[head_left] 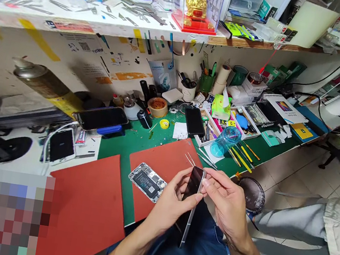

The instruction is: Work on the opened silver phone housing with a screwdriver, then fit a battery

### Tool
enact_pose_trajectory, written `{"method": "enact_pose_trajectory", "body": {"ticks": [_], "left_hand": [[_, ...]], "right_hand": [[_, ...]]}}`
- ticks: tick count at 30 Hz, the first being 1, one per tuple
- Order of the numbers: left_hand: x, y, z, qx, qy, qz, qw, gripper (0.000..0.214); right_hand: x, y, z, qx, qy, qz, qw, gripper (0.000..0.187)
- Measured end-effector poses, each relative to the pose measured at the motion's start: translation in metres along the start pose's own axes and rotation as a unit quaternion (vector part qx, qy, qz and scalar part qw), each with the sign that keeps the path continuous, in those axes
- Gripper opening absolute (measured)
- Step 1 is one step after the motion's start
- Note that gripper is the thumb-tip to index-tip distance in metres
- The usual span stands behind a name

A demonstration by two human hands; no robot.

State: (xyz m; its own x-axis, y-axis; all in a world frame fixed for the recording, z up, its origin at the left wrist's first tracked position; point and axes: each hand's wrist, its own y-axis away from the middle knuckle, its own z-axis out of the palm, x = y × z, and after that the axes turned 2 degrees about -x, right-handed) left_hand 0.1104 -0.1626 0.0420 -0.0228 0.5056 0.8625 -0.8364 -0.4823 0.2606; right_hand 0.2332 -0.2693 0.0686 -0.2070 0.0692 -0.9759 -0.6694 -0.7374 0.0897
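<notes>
A smartphone [194, 181] with a dark glass face and a silver side edge is held tilted above my lap. My left hand [168, 202] is closed around it, thumb across its face. At its upper corner, my right hand [229, 202] pinches the side edge between thumb and fingers; anything small between those fingertips is hidden. Left of my hands, an opened phone [147, 182] lies on a red mat [166, 154], its battery and inner boards exposed. Thin pale tips of what looks like tweezers [190, 159] show just behind the held phone.
Another red mat [88, 205] lies left. Behind stand a blue clear cup [226, 141], brushes [245, 156], a dark phone [194, 121] and a tape roll [157, 106]. A cluttered shelf [109, 18] overhangs the bench. A person's legs [299, 223] are close on the right.
</notes>
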Motion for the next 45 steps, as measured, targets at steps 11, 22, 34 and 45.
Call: {"method": "enact_pose_trajectory", "body": {"ticks": [11,22,34,45], "left_hand": [[-0.001,0.001,-0.001,-0.011,0.012,0.001,1.0,0.079],[0.013,-0.004,0.002,0.065,-0.021,0.008,0.998,0.083],[0.02,-0.004,-0.013,0.024,0.163,-0.076,0.983,0.058],[0.016,-0.008,-0.018,0.036,0.188,-0.071,0.979,0.052]], "right_hand": [[0.002,0.0,0.001,0.011,0.003,-0.002,1.0,0.027],[0.018,-0.005,-0.008,0.094,-0.007,0.074,0.993,0.037],[0.045,-0.051,-0.012,0.049,-0.097,0.146,0.983,0.038],[0.049,-0.054,-0.013,0.047,-0.105,0.171,0.979,0.041]]}}
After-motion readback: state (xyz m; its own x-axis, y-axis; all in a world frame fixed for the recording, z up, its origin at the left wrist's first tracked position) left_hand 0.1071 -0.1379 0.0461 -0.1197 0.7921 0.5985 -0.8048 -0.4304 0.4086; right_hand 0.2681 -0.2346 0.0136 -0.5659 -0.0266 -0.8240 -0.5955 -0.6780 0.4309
